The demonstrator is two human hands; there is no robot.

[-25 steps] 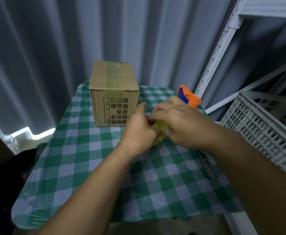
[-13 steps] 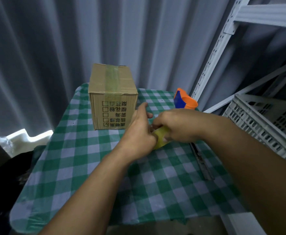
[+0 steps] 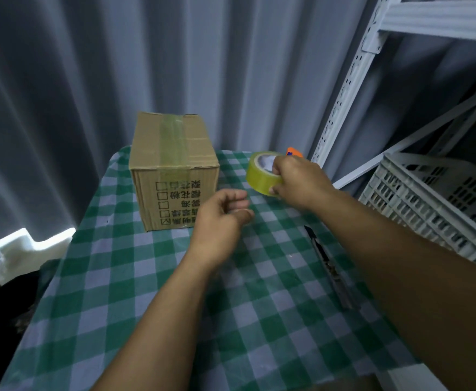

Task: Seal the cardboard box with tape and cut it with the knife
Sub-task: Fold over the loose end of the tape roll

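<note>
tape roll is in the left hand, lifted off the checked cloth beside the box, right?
Not quite: the head view shows the tape roll in the right hand, not the left hand. The rest holds: it is lifted off the checked cloth beside the box.

On the brown cardboard box (image 3: pixel 174 176) before me, black upside-down Chinese characters stand beside five checkboxes, the lowest crossed; I cannot read them.

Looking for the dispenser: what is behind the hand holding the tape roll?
An orange and blue object peeks out behind the right hand gripping the tape roll. Most of it is covered, so I cannot identify it.
</note>
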